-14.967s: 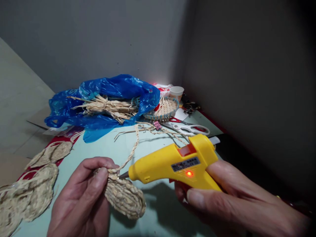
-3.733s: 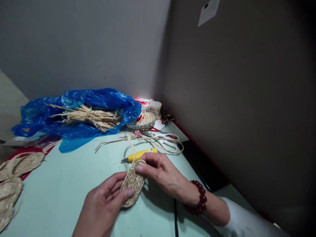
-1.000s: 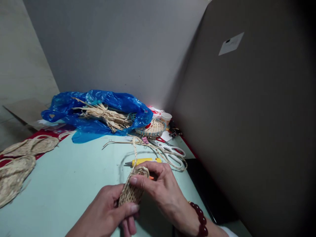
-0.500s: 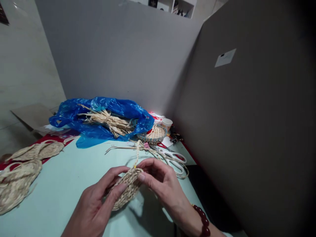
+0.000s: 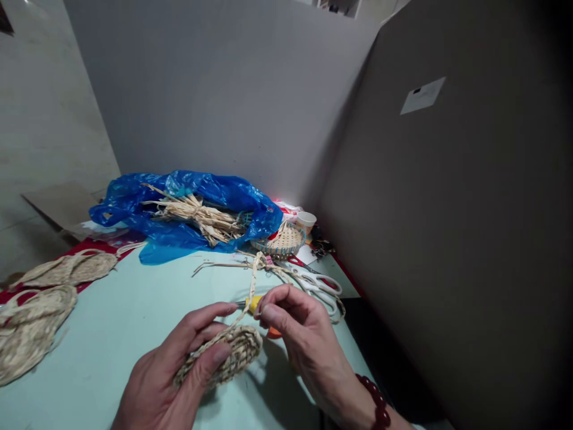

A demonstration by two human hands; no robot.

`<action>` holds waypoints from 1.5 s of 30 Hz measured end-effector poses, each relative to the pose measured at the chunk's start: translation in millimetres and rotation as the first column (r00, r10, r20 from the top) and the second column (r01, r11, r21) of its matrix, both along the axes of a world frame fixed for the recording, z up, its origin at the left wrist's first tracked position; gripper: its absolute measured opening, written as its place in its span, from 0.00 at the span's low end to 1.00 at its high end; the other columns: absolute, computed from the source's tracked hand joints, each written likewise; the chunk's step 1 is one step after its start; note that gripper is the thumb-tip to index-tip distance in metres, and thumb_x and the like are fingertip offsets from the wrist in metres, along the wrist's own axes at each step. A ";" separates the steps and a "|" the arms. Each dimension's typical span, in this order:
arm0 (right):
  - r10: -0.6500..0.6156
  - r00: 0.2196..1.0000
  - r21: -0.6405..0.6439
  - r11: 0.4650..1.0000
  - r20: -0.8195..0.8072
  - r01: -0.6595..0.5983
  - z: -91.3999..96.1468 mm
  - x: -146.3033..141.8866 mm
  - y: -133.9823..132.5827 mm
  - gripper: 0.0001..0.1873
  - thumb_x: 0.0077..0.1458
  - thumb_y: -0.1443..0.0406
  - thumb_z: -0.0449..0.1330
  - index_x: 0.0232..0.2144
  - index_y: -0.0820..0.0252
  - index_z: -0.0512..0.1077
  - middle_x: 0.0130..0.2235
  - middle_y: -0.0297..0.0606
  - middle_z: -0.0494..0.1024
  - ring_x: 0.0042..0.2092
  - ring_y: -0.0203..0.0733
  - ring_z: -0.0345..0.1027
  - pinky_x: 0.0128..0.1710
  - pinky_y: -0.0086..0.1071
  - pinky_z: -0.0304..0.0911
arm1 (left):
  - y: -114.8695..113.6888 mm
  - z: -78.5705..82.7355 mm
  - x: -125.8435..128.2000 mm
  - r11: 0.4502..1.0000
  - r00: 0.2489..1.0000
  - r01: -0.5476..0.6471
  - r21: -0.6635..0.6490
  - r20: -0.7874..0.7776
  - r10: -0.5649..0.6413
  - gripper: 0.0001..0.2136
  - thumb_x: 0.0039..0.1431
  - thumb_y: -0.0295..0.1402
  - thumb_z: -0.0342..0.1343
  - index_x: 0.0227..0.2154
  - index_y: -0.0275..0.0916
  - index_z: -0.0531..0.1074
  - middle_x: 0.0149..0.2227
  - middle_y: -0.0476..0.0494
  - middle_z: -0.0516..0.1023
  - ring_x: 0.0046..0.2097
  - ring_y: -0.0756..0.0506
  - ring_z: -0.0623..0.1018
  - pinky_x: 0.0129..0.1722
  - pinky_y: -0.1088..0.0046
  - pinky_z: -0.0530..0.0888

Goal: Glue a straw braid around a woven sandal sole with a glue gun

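Biggest stuff first: 2 grey partitions (image 5: pixel 215 89) meet in a corner behind a pale green counter (image 5: pixel 116 322). Big crumpled blue bag (image 5: pixel 224 186) at the back, with a tied bundle of dry strips (image 5: pixel 192 209) in its mouth. Over on the left edge there's 2 woven pieces (image 5: pixel 38 328). Left hand (image 5: pixel 172 364) has its grip closed around a small woven oval (image 5: pixel 239 353), thumb on top, held above the counter near the front. Right hand (image 5: pixel 304 334) is just beside it, thumb and fingertips drawn close together; can't tell if that grip has anything in it. Yellow glue gun (image 5: pixel 255 304) sits behind, half hidden. Then a shallow basket (image 5: pixel 284 240), white-handled scissors (image 5: pixel 330 282), a cup (image 5: pixel 306 220), and a skinny braid (image 5: pixel 253 283) running off the oval.
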State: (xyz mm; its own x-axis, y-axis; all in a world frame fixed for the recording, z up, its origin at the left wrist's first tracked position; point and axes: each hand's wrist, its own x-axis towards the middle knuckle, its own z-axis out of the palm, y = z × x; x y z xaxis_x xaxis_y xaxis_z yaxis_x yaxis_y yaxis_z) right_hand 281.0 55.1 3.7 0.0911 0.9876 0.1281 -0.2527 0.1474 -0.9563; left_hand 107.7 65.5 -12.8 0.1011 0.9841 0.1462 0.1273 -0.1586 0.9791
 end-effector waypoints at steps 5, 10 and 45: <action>-0.012 0.995 -0.019 1.000 0.094 0.014 3.8 1.3 -0.4 0.10 0.57 0.59 0.65 0.29 0.60 0.80 0.28 0.34 0.80 0.29 0.33 0.68 0.32 0.26 0.64 | 2.5 9.8 1.1 0.947 0.945 0.226 -0.228 0.286 -0.157 0.24 0.53 0.48 0.64 0.54 0.59 0.74 0.26 0.57 0.76 0.28 0.54 0.73 0.28 0.87 0.69; 0.010 0.994 -0.004 1.000 0.107 -0.009 5.6 -0.7 -1.3 0.08 0.57 0.62 0.65 0.35 0.59 0.81 0.32 0.36 0.81 0.33 0.35 0.71 0.35 0.27 0.65 | 5.2 12.9 3.7 0.813 0.818 0.451 -0.368 0.536 -0.210 0.33 0.47 0.42 0.71 0.58 0.58 0.70 0.25 0.55 0.73 0.28 0.53 0.71 0.29 0.82 0.69; -0.321 0.871 0.197 0.944 0.372 0.264 9.8 14.6 0.9 0.13 0.61 0.62 0.58 0.24 0.57 0.69 0.25 0.29 0.70 0.29 0.36 0.61 0.32 0.30 0.58 | 0.0 -0.4 8.3 0.563 0.499 0.794 -0.228 0.774 -0.390 0.35 0.49 0.37 0.69 0.61 0.39 0.67 0.20 0.50 0.75 0.18 0.52 0.69 0.18 0.77 0.61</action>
